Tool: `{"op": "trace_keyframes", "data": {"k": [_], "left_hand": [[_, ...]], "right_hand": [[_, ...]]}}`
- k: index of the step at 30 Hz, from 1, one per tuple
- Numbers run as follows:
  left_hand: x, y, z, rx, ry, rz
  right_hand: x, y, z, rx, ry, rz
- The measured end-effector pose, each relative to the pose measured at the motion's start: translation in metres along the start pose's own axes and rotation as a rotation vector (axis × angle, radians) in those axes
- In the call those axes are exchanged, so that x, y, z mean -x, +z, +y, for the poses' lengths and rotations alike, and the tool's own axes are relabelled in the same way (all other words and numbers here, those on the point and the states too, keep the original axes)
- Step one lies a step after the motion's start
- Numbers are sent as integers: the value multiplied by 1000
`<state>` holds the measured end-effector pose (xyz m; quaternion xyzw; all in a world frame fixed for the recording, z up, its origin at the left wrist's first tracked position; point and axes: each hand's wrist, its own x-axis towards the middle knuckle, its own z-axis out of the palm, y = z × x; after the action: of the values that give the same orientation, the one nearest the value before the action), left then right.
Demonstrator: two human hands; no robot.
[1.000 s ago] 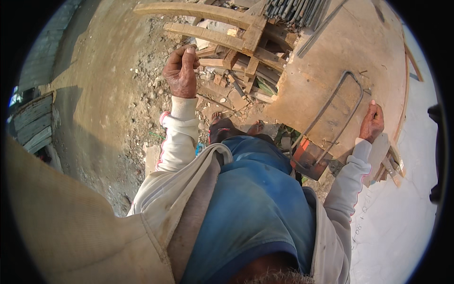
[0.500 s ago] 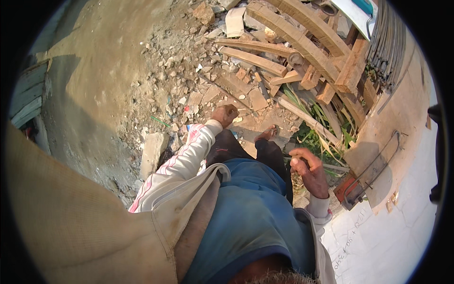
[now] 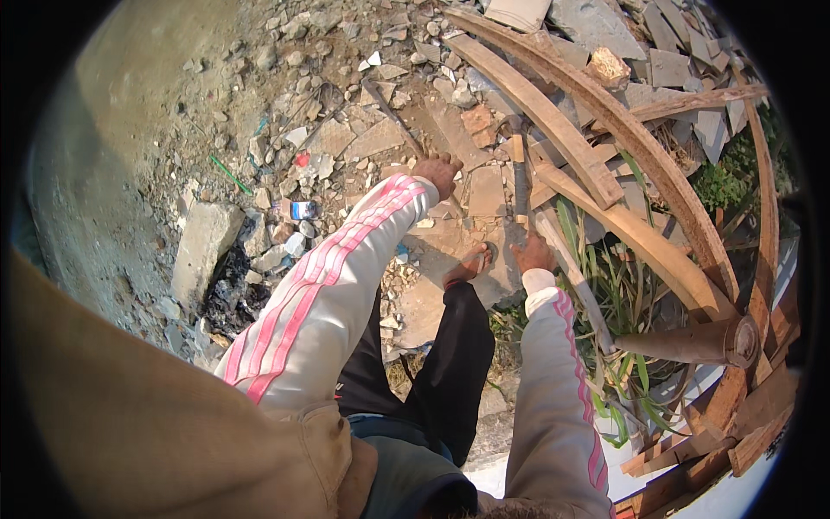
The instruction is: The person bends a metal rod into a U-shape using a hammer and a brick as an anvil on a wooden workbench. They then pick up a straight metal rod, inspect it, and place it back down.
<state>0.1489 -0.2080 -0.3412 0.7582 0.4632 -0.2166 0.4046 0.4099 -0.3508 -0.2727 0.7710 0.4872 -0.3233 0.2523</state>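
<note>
My left hand (image 3: 438,173) is lowered over a thin dark metal bar (image 3: 393,114) on the rubble, its fingers curled at the bar, which comes out again below the hand. How firmly they grip is partly hidden. At the lower end of a claw hammer (image 3: 520,177) with a dark and yellow handle, my right hand (image 3: 533,253) has its fingers closed on the grip. The hammer points away from me, its head (image 3: 514,126) beside a wooden beam. Both arms are stretched forward in white sleeves with pink stripes.
Curved timber beams (image 3: 605,130) and broken tiles lie at the right, with a brown pipe-like piece (image 3: 692,342) nearer me. Green leaves (image 3: 618,381) grow beside my right arm. A concrete block (image 3: 206,251) rests at the left. My foot (image 3: 468,265) stands between my hands.
Both hands have reached forward and down, the left to the metal bar, the right to the hammer's handle. The view has tipped forward, so the bow saw at the right is out of sight.
</note>
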Motion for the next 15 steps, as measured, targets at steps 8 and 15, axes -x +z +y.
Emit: {"op": "trace_keyframes", "data": {"k": [8, 15], "left_hand": [[-212, 55, -32, -270, 168, 420], [-293, 90, -50, -635, 275, 505]], "right_hand": [[-131, 66, -11, 122, 71, 151], [-166, 94, 3, 204, 105, 93]]}}
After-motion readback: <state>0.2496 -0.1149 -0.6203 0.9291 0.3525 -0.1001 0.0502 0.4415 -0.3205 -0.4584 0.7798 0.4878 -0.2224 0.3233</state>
